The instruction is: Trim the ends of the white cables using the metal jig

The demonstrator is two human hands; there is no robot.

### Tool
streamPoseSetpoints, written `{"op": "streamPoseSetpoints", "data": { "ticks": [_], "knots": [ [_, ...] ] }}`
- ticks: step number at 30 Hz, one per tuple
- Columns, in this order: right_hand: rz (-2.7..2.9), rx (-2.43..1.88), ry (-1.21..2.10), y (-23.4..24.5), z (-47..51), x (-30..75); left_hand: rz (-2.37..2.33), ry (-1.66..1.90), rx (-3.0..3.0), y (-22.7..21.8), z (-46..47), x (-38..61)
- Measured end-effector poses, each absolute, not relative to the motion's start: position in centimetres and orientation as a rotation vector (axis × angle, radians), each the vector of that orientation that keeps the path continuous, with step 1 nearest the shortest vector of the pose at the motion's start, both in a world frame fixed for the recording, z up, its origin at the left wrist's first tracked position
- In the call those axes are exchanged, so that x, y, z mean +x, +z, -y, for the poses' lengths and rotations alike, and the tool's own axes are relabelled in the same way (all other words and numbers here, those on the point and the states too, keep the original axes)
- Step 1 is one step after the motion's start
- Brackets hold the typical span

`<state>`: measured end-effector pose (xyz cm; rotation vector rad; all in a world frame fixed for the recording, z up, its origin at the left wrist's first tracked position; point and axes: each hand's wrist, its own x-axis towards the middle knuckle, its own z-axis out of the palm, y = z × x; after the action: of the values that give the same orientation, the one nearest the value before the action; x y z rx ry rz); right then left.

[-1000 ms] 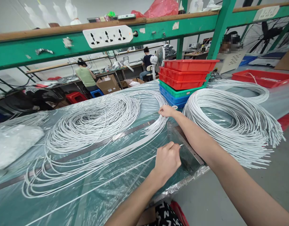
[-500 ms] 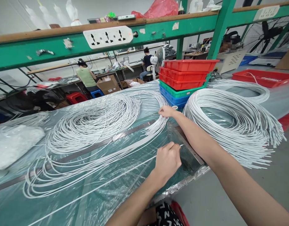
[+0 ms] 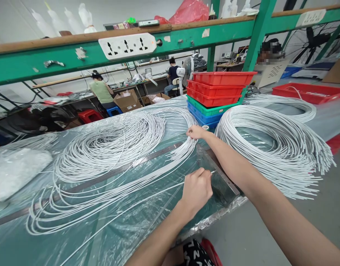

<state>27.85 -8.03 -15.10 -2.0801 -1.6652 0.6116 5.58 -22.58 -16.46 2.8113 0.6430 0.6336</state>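
White thin cable [image 3: 153, 195] is crossing your left fist [image 3: 197, 188]; your right hand [image 3: 197, 132] is pinching bundled white cables [image 3: 183, 149] near a grey metal ruler [image 3: 148, 157].

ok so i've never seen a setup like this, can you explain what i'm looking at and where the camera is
There's no machine here: one person works with two bare hands. The view comes from a camera worn on that person's head, looking forward and down.

The left hand, nearer the camera, is closed around a single white cable; a short end pokes out past the fist. The right hand reaches farther out, its fingers at a curved bundle of similar cables. I can't tell whether they pinch one strand or several.

The table is covered in clear plastic. On it lie a big loose coil to the left, a long metal ruler, a thick coil to the right and a stack of trays.
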Motion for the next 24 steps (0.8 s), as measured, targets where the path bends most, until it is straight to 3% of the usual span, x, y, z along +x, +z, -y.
{"op": "streamPoseSetpoints", "data": {
  "ticks": [9, 15, 24],
  "knots": [
    [1.58, -1.972, 0.67, -15.2, 8.0, 28.0, -0.686, 0.802, 2.54, -15.9, 18.4, 5.6],
    [1.328, -2.196, 0.446, -14.9, 8.2, 28.2, -1.175, 0.51, 2.646, -15.5, 10.6, 9.8],
    [1.185, -2.196, 0.412, -14.3, 8.4, 27.8, -0.996, 0.341, 2.748, -16.9, 7.3, 16.4]
  ]
}}
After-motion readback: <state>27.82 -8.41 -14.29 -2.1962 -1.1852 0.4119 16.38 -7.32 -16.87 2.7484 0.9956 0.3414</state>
